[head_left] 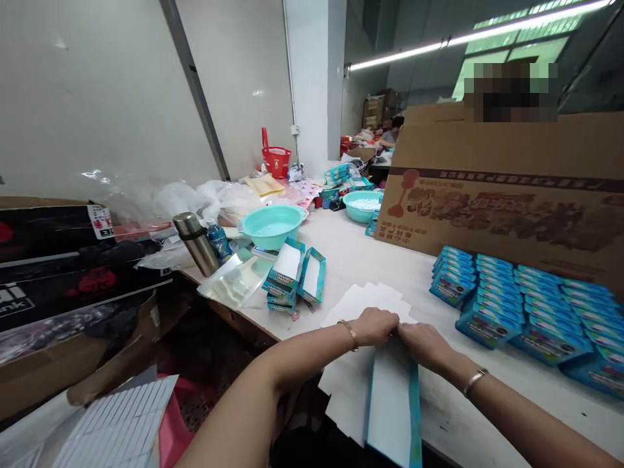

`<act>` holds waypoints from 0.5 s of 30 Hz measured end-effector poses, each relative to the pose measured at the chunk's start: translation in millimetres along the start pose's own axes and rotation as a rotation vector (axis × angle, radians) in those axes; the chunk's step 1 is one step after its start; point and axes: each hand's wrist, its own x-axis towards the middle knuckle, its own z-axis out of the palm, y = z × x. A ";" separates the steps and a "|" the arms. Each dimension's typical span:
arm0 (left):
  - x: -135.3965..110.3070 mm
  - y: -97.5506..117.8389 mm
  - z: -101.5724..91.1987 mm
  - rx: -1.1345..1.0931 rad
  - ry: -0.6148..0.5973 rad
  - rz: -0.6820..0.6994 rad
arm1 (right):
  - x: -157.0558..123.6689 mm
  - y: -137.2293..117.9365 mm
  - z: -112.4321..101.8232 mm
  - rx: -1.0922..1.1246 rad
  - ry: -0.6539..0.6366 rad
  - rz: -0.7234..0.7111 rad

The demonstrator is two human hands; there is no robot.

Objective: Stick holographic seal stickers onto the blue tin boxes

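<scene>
A long blue-edged cardboard box (390,400) with a white inside lies at the table's front edge, one end toward me. My left hand (374,326) is closed at its far end, fingers pinched on the card. Right beside it, my right hand (425,344) is closed on the same end at the blue side; the knuckles nearly meet. Their fingertips hide the exact fold being gripped. White flat card sheets (344,390) with notched edges lie under and left of the box, and more spread out beyond my hands.
Folded blue boxes (287,263) stand stacked at left, near a teal basin (273,224), a steel flask (197,244) and a bottle (219,240). Rows of blue packs (492,318) fill the right side before a big carton (502,188). A person (509,91) is behind it.
</scene>
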 end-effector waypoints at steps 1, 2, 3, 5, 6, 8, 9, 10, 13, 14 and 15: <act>-4.2 -11.0 -11.5 0.013 0.009 -0.020 | -0.6 2.5 -4.2 0.056 0.031 0.023; -8.2 -25.3 -25.4 0.030 0.020 -0.051 | -1.1 5.5 -8.6 0.149 0.078 0.056; -11.6 -42.5 -41.2 0.051 0.041 -0.097 | -1.6 8.6 -12.7 0.267 0.134 0.104; -14.7 -82.5 -76.4 0.089 0.111 -0.191 | -2.8 13.1 -17.7 0.497 0.217 0.252; -14.2 -103.2 -93.8 0.107 0.146 -0.241 | -3.8 13.4 -17.7 0.564 0.211 0.343; -9.7 -141.1 -124.0 0.133 0.193 -0.327 | -7.2 8.6 -11.9 0.549 0.117 0.521; -6.3 -156.8 -135.2 0.139 0.207 -0.363 | -9.6 3.5 -6.1 0.497 0.070 0.597; -2.4 -169.6 -143.3 0.139 0.214 -0.394 | -12.2 -2.8 1.2 0.435 0.042 0.662; 11.5 -188.1 -148.2 0.116 0.236 -0.469 | -19.7 -23.1 27.5 0.283 0.073 0.801; 16.9 -187.0 -143.8 0.103 0.253 -0.486 | -21.2 -28.2 35.8 0.253 0.095 0.829; 22.4 -182.3 -136.8 0.089 0.275 -0.497 | -22.0 -31.6 43.1 0.233 0.116 0.847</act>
